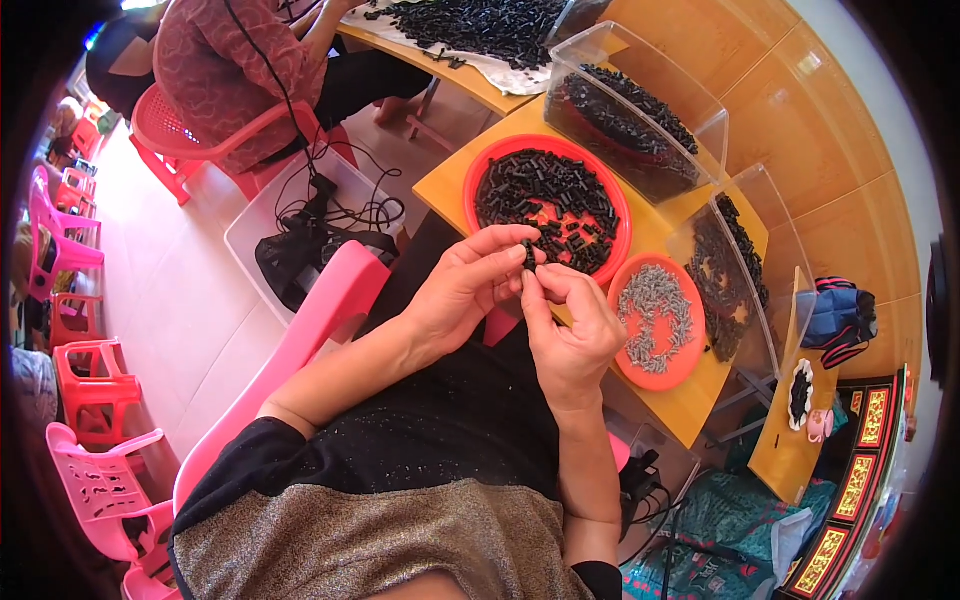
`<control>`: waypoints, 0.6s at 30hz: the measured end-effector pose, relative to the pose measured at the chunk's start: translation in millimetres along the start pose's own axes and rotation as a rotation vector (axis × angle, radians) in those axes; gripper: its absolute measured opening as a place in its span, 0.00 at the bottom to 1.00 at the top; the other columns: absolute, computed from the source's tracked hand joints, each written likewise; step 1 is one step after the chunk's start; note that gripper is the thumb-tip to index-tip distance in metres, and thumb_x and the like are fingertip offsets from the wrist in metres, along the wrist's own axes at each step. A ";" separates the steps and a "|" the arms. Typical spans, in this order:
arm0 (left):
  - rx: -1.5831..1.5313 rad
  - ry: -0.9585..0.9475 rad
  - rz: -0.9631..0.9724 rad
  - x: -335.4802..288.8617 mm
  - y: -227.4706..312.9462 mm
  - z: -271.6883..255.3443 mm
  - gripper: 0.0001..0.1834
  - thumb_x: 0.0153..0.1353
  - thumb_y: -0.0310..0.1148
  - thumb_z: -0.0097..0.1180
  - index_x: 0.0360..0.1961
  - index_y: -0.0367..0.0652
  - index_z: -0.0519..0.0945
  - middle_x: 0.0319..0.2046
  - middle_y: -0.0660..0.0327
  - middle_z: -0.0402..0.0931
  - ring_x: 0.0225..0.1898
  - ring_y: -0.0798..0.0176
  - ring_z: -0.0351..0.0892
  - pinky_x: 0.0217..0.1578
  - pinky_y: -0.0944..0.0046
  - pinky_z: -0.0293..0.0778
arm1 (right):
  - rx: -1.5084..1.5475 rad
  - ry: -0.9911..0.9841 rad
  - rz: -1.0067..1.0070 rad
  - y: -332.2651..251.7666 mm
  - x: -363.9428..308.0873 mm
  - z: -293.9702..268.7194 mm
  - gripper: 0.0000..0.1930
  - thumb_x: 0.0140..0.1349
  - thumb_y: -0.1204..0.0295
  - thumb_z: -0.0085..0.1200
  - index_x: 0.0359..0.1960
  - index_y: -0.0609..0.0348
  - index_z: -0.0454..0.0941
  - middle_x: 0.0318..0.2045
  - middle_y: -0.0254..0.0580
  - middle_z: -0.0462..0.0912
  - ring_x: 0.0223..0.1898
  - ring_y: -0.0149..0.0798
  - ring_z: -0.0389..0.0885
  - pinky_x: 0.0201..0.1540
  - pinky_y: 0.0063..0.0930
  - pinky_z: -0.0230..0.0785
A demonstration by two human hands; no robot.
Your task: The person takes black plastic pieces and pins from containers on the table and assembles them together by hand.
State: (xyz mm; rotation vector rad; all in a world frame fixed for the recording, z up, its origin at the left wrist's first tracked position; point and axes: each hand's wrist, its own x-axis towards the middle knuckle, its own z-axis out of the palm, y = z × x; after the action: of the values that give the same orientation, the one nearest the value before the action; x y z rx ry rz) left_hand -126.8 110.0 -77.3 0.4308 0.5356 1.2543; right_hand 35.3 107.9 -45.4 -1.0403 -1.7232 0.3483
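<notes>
Both hands meet over my lap, at the near edge of the wooden table. My left hand [465, 285] is closed, pinching a small black plastic piece [529, 255] between thumb and fingertips. Just below that piece, the thumb and forefinger of my right hand [575, 330] press together; whatever they hold is too small to make out. Right behind the fingers lies a red round tray [624, 225] with many short black tube-like pieces [540, 185]. Beside my right hand sits a smaller orange-red plate [655, 380] of small grey screw-like parts [655, 310].
Clear plastic bins [640, 105] of black parts line the table's far right side. Another person [225, 80] sits on a red chair [170, 125] at the upper left. A white tub [250, 240] with cables stands on the floor, beside my pink chair [340, 290].
</notes>
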 end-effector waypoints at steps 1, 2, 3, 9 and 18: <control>0.021 -0.003 0.016 0.3 -0.8 -0.2 0.15 0.78 0.30 0.61 0.63 0.43 0.84 0.50 0.63 0.88 0.42 0.77 0.83 0.49 0.72 0.80 | 0.053 -0.007 0.046 0.1 -0.8 -0.6 0.08 0.61 0.81 0.74 0.39 0.65 0.87 0.38 0.46 0.92 0.34 0.38 0.91 0.38 0.29 0.84; 0.022 -0.005 0.014 0.2 -1.8 1.5 0.15 0.78 0.30 0.61 0.63 0.43 0.84 0.50 0.63 0.88 0.42 0.77 0.83 0.49 0.72 0.80 | 0.106 -0.014 0.091 0.4 -1.5 -1.2 0.08 0.62 0.81 0.74 0.39 0.64 0.87 0.38 0.46 0.92 0.33 0.39 0.92 0.36 0.30 0.84; 0.054 0.015 0.032 -0.5 -2.5 4.9 0.15 0.78 0.30 0.61 0.63 0.43 0.84 0.50 0.63 0.88 0.42 0.77 0.83 0.48 0.72 0.79 | 0.104 -0.010 0.091 1.2 -1.9 -2.1 0.08 0.62 0.81 0.74 0.39 0.64 0.87 0.38 0.46 0.92 0.33 0.39 0.92 0.36 0.30 0.84; 0.168 0.003 0.140 -1.0 -7.3 -1.1 0.15 0.77 0.28 0.62 0.62 0.41 0.85 0.48 0.63 0.89 0.41 0.76 0.83 0.47 0.72 0.78 | 0.114 0.024 0.067 1.3 -3.8 -0.7 0.07 0.61 0.82 0.74 0.38 0.65 0.87 0.38 0.46 0.91 0.32 0.36 0.90 0.35 0.28 0.84; 0.266 0.002 0.263 -0.1 -21.5 -0.8 0.15 0.78 0.27 0.61 0.62 0.39 0.85 0.48 0.63 0.89 0.41 0.76 0.84 0.48 0.70 0.82 | 0.069 0.069 -0.037 8.4 -9.8 4.7 0.07 0.60 0.82 0.74 0.38 0.64 0.88 0.38 0.47 0.91 0.34 0.42 0.90 0.34 0.32 0.84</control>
State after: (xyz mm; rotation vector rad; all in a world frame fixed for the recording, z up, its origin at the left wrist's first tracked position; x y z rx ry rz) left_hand -110.8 104.3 -90.5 0.7427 0.6661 1.4403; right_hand 35.9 106.3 -58.9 -0.9587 -1.6557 0.3420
